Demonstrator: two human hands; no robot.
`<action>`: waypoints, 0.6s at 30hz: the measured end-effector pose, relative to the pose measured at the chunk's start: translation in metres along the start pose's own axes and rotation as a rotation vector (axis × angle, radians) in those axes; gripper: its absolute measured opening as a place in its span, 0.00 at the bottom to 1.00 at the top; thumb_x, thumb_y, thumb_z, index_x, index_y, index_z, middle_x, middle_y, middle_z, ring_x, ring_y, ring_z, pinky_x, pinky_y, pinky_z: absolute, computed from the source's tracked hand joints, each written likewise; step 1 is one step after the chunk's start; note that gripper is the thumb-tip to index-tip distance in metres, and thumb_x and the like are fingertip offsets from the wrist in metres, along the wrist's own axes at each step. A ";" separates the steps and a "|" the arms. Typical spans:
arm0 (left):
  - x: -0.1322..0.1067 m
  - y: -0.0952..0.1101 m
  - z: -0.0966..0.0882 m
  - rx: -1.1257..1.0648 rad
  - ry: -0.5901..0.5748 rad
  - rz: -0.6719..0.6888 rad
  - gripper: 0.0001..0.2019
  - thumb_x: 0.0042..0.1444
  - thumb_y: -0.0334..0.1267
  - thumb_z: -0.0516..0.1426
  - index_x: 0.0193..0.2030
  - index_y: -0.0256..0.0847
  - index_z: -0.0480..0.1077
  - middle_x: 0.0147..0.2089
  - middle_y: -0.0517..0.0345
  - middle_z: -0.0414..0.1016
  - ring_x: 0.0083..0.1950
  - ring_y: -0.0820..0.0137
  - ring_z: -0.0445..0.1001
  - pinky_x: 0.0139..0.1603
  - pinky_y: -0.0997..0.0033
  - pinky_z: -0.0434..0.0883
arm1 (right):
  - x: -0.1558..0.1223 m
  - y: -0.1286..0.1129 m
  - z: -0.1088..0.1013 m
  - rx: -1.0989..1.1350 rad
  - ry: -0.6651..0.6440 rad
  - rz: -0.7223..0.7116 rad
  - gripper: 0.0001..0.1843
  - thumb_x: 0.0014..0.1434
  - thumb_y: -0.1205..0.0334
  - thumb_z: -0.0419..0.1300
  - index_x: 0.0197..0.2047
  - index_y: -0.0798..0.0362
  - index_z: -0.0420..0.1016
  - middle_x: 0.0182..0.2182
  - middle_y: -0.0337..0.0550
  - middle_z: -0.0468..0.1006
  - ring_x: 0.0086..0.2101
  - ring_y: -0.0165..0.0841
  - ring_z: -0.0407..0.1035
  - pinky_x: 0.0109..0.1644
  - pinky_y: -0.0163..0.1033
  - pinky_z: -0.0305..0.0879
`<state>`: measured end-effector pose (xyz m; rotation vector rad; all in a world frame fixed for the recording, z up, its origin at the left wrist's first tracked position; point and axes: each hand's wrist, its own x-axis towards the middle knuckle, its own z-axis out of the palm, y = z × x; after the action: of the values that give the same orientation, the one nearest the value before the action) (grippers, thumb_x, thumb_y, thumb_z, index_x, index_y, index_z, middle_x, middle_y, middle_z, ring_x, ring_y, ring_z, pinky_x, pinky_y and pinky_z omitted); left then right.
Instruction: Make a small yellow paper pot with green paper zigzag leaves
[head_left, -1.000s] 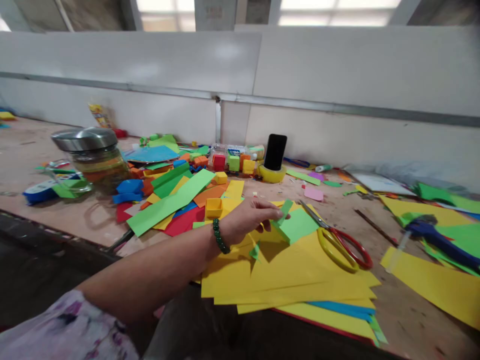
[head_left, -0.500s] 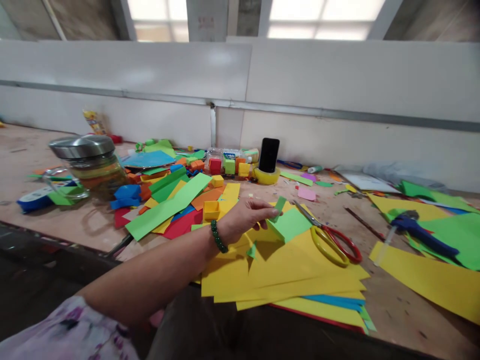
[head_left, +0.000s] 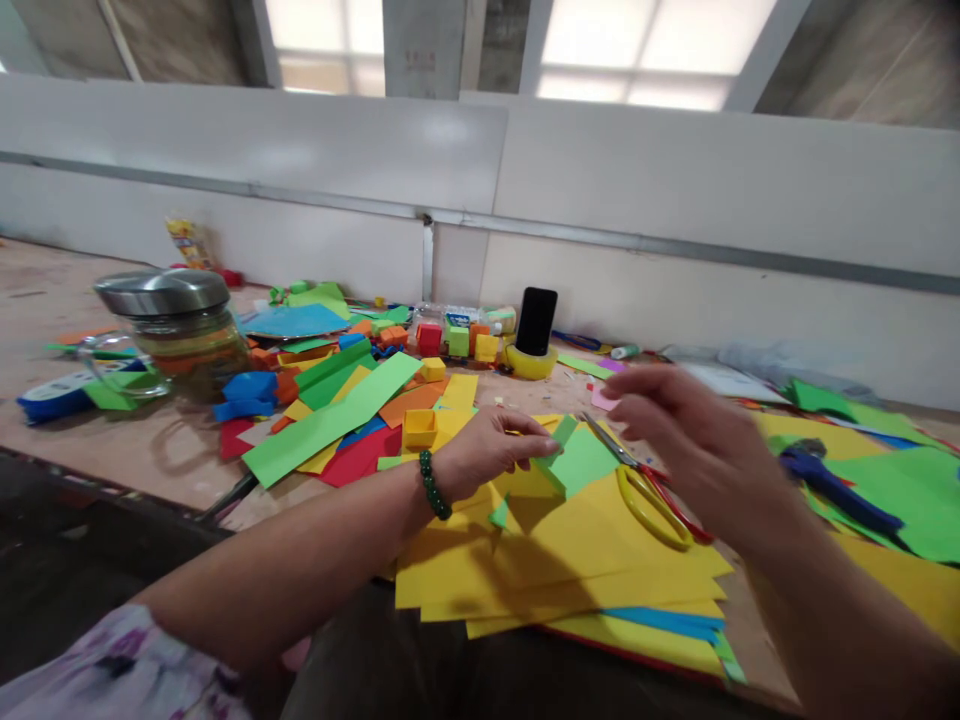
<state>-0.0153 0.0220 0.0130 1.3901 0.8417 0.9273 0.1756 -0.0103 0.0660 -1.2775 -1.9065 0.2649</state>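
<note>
My left hand (head_left: pixel 491 450), with a dark green bead bracelet (head_left: pixel 433 485) at its wrist, pinches a small green paper piece (head_left: pixel 564 435) between thumb and fingers. Below it lies a stack of yellow paper sheets (head_left: pixel 585 560), with a light green sheet (head_left: pixel 589 462) on top near the fingertips. My right hand (head_left: pixel 690 450) hangs over the stack's right side, its bent fingers pointing left and smeared by motion. Whether it holds anything cannot be made out. Scissors (head_left: pixel 656 505) with yellow and red handles lie on the sheets, partly behind the right hand.
A lidded glass mug (head_left: pixel 180 335) stands at the left. Colored paper strips (head_left: pixel 337 415) and small folded paper boxes (head_left: pixel 457 340) cover the middle. Behind them, a phone (head_left: pixel 536 320) leans on a yellow tape roll (head_left: pixel 529 360). A blue-handled tool (head_left: pixel 847 495) lies at the right.
My right hand has come into view from the right, over the scissors and the sheets. My left hand still pinches the green paper piece in nearly the same place.
</note>
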 end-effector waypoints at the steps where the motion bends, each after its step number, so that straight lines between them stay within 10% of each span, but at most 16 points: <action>1: 0.000 0.000 0.000 0.008 -0.010 0.010 0.08 0.43 0.39 0.63 0.25 0.35 0.74 0.19 0.65 0.65 0.22 0.79 0.60 0.24 0.76 0.56 | 0.003 0.003 0.005 0.033 -0.077 0.031 0.16 0.60 0.48 0.56 0.40 0.52 0.75 0.33 0.42 0.77 0.31 0.30 0.70 0.34 0.36 0.68; 5: 0.000 -0.001 0.001 0.046 -0.035 0.033 0.07 0.43 0.38 0.62 0.24 0.35 0.74 0.21 0.64 0.66 0.23 0.79 0.58 0.24 0.75 0.54 | 0.010 0.018 0.024 0.254 -0.356 0.240 0.21 0.55 0.43 0.58 0.25 0.53 0.73 0.20 0.37 0.70 0.22 0.27 0.62 0.25 0.34 0.59; 18: 0.000 -0.008 0.001 -0.005 -0.074 0.032 0.11 0.46 0.43 0.62 0.28 0.36 0.74 0.23 0.65 0.65 0.25 0.79 0.57 0.26 0.75 0.54 | 0.005 0.020 0.035 0.515 -0.335 0.386 0.23 0.48 0.43 0.64 0.17 0.53 0.68 0.15 0.34 0.65 0.18 0.23 0.57 0.24 0.32 0.55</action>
<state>-0.0137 0.0216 0.0052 1.4285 0.7623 0.8962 0.1634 0.0127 0.0341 -1.2797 -1.6751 1.1525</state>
